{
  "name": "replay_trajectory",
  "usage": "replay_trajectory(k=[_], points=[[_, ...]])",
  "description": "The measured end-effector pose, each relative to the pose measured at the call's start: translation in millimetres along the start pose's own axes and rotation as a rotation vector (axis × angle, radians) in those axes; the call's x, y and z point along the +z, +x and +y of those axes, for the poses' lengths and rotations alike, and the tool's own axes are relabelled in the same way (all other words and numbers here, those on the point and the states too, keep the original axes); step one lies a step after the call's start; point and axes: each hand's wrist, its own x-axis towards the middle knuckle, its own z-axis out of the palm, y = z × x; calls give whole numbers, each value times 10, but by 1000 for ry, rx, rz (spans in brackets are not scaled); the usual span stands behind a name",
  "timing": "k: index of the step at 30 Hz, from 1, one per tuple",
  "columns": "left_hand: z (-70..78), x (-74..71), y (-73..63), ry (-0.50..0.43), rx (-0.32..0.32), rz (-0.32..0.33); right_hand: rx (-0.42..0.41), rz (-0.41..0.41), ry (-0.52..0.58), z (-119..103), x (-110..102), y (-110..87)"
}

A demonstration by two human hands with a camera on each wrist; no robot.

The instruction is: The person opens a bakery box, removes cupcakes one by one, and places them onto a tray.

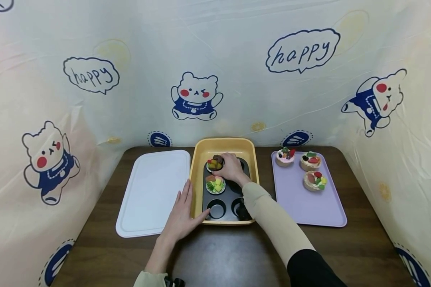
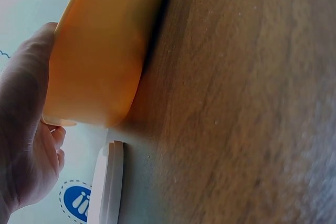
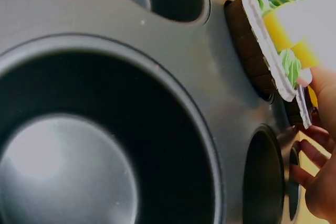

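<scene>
My right hand (image 1: 231, 167) pinches a small tart (image 1: 215, 163) with yellow, red and brown topping, at the far-left cup of a dark muffin tin (image 1: 226, 207). A second tart (image 1: 215, 185), topped with green and yellow pieces, sits in the cup just nearer. In the right wrist view, that tart (image 3: 257, 43) partly covers the pinched one at the fingers. The tin lies inside a yellow tray (image 1: 224, 144). My left hand (image 1: 182, 213) rests on the tray's near-left corner, fingers straight along the side and thumb across the front rim; the left wrist view shows the thumb against the tray wall.
A purple tray (image 1: 301, 207) on the right bears a pink-sided tart (image 1: 285, 156) and two pale tarts, one (image 1: 310, 161) behind the other (image 1: 314, 181). To the left lies a white tray (image 1: 154, 191). All stand on a brown wooden table (image 1: 93, 255) with a printed cloth behind.
</scene>
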Motion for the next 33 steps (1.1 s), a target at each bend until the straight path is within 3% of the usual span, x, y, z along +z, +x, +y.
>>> replay_trajectory(k=[8, 13, 22, 28, 33], points=[[-2, 6, -3, -1, -1, -1, 37, -21, 251, 67, -36, 0], [8, -1, 3, -7, -6, -6, 39, -39, 294, 52, -137, -9], [4, -16, -11, -14, -15, -5, 45, 8, 376, 42, -236, -78], [4, -14, -8, -15, -13, -8, 41, 5, 489, 66, -271, -108], [6, -18, -8, -19, -12, -13, 88, 14, 607, 83, -299, -140]])
